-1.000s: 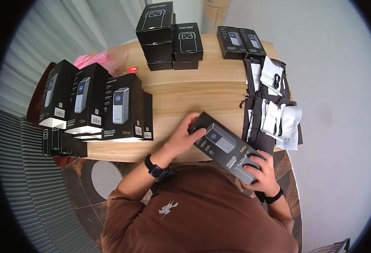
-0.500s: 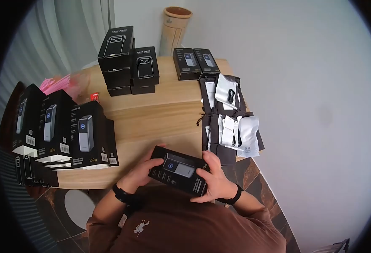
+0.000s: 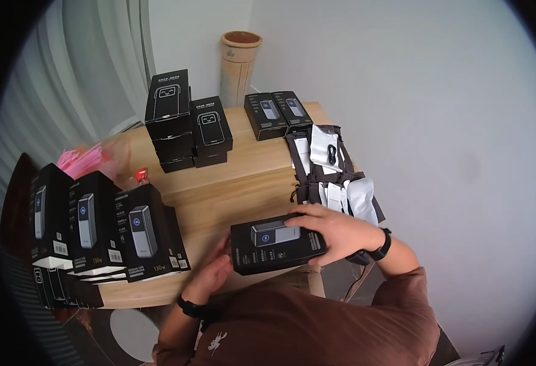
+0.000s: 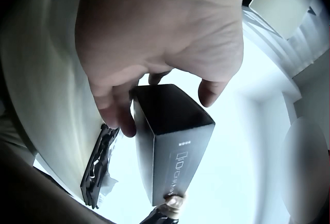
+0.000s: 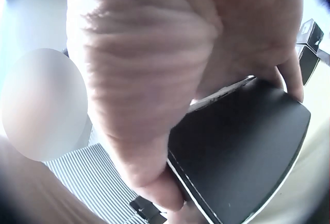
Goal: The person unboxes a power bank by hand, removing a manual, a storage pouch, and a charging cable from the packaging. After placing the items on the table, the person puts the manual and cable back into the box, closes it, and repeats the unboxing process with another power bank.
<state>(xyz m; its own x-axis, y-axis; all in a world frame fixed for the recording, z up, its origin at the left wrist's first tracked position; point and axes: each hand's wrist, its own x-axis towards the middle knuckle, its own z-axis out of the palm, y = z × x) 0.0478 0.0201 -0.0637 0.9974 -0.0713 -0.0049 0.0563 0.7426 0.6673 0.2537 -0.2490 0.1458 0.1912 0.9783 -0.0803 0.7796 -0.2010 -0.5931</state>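
Observation:
A black power bank box [image 3: 280,244] with a picture of a silver power bank lies face up and level between both hands, close over the table's front edge. My right hand [image 3: 341,232] grips its right end, fingers over the far side and thumb on the near side; in the right wrist view the hand spans the box's plain black end [image 5: 242,147]. At the left end, my left hand [image 3: 213,274] is spread around the box. In the left wrist view the left thumb [image 4: 211,92] stands apart from the box, while the fingertips lie along its other side.
Upright power bank boxes [image 3: 143,235] stand at the left. Smaller black boxes with a face drawing [image 3: 210,128] are stacked at the back, beside two flat power bank boxes [image 3: 292,110]. Dark pouches with white packets and cables [image 3: 326,149] lie along the right edge. Pink strips [image 3: 82,160] lie back left.
The box has swung from slanted to nearly level across the body. My right hand has shifted to grip its right end from above, and the left thumb has come off the top face.

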